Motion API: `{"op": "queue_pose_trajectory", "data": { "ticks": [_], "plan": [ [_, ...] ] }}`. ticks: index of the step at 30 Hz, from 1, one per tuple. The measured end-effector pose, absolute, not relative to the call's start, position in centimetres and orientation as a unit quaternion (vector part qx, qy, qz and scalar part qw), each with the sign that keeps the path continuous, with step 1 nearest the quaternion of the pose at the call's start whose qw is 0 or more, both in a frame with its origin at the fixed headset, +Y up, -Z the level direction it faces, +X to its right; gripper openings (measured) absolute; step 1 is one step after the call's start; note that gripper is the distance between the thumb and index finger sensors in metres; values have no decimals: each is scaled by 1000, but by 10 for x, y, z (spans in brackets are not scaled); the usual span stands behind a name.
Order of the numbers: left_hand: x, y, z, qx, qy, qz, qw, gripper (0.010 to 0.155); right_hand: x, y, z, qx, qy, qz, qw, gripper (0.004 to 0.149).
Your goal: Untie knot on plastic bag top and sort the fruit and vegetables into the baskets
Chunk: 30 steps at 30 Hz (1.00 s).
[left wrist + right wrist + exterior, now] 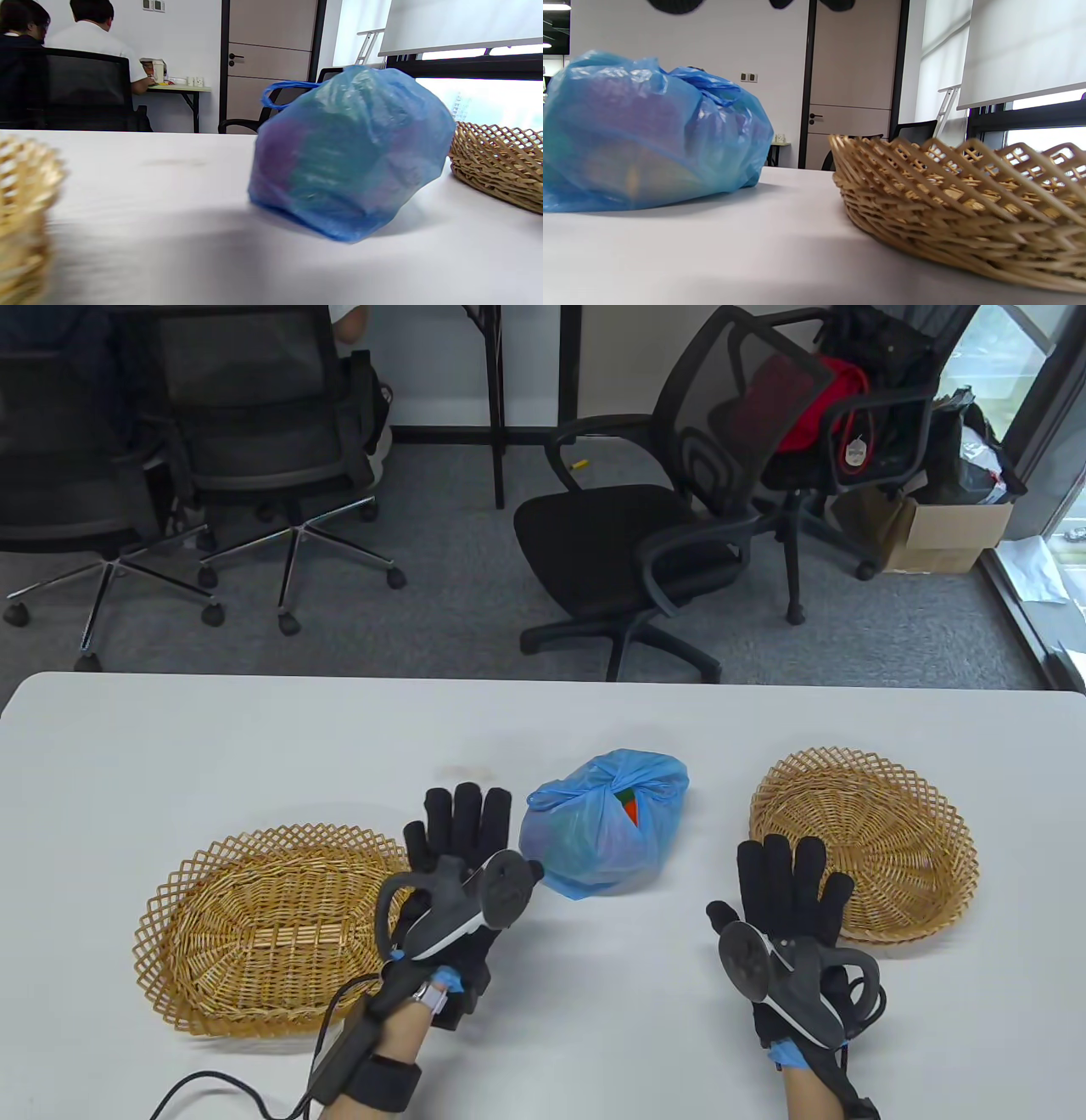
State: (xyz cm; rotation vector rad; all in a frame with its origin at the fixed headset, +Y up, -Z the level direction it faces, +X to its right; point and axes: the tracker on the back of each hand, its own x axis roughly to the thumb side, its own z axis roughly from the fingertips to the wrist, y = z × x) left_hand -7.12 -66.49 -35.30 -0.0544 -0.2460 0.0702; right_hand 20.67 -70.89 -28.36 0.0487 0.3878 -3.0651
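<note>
White desk [254,746] holds our two woven baskets, one [263,929] on the left and one [865,844] on the right, with the blue bag [604,830] between them, its knot [618,787] on top (still tied). Our left hand [458,891] lies flat just beside the bag, so it is nearer. Our right hand [785,920] lies flat too, farther off. Both grips hold nothing.
</note>
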Motion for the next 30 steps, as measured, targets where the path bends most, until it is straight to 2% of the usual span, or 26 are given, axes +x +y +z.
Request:
{"op": "queue_pose_trajectory", "data": {
  "ticks": [8, 14, 16, 18, 25, 30],
  "plan": [
    [4, -678, -395, -74, -143, 48, 986, 81, 215, -709, -284, 24, 122, -992, 1, 71],
    [22, -704, -410, -154, -155, 12, 976, 77, 219, -710, -284, 26, 118, -993, -10, 71],
    [20, -714, -408, -161, -171, 14, 972, 75, 220, -710, -285, 27, 118, -993, -15, 71],
    [14, -719, -401, -136, -183, 10, 974, 76, 220, -710, -285, 26, 116, -993, -19, 71],
    [-6, -719, -366, -127, -246, -4, 961, 76, 207, -709, -285, 3, 109, -994, -26, 71],
    [-23, -720, -336, -127, -286, -16, 949, 76, 186, -703, -284, -39, 112, -992, -41, 71]
  ]
}}
